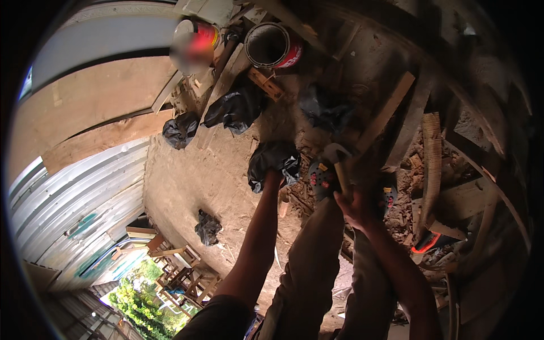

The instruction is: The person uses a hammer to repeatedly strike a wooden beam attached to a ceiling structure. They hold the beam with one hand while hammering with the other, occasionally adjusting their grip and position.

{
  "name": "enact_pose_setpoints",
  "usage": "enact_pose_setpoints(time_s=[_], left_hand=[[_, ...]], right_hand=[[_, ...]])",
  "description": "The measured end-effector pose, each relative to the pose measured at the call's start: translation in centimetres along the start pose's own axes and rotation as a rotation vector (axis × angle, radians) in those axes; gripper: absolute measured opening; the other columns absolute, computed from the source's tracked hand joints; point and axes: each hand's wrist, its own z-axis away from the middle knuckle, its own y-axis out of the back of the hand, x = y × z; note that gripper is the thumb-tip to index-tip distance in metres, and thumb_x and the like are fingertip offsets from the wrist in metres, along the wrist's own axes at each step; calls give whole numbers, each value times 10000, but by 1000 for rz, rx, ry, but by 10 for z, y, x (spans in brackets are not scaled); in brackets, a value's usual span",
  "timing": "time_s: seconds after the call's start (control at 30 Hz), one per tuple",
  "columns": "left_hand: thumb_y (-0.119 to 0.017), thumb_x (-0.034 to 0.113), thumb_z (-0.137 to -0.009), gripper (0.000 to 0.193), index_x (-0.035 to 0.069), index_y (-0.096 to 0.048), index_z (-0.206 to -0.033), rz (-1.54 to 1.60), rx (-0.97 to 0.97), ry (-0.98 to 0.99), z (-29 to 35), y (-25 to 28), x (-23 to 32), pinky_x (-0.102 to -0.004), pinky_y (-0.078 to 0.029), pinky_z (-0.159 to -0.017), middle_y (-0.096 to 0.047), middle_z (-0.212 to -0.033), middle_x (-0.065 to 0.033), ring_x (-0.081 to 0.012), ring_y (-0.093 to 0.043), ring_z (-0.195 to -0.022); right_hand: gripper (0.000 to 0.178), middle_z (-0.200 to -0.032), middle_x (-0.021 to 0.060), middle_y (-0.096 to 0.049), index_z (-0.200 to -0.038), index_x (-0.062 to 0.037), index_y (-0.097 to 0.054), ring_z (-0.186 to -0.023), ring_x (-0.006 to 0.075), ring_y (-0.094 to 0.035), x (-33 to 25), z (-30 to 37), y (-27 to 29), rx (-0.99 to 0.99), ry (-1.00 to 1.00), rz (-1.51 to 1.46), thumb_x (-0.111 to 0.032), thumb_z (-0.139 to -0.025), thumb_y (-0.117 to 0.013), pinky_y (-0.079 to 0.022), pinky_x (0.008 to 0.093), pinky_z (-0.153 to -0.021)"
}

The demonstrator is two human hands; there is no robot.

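My left hand (273,177) reaches into the folds of a crumpled black plastic bag (266,161), which bunches around it and hides the fingers. In my right hand (352,205) is a hammer (341,173), gripped by its light-coloured handle with the metal head pointing away from me. The hammer head is over the dirt floor beside one of my dark clogs (322,178). Ahead of the left hand lie more black plastic bags: a wide one (237,110), a small bunched one (181,130) and a shadowed one (324,107).
Two red paint cans (288,55) (205,37) stand at the far side near an orange-brown wooden block (266,84). Boards (432,164) and wood scraps crowd the right, with an orange-edged tool (426,242) among them. Corrugated metal sheeting (85,198) lines the left. Another black plastic scrap (208,228) lies on the dirt.
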Motion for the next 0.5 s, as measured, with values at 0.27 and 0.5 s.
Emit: enact_pose_setpoints(time_s=[0.27,0.5], left_hand=[[-569,273,-883,315,28,-646,-1064,-11,68,75,-27,-35,17,-481,-509,-841,-650,-1059,-258,-433,-615,-1025],[-578,290,-867,311,38,-671,-1022,13,67,128,-10,-24,-3,-475,-523,-840,-665,-1047,-241,-426,-626,-1020]], right_hand=[[509,-988,255,-632,-1048,51,-593,-930,410,-623,25,-17,9,75,-28,59,-429,-885,-635,-480,448,-817],[475,-814,191,-637,-1015,38,-588,-760,332,-650,30,-14,-2,151,136,105,-418,-891,-636,-499,431,-686]])
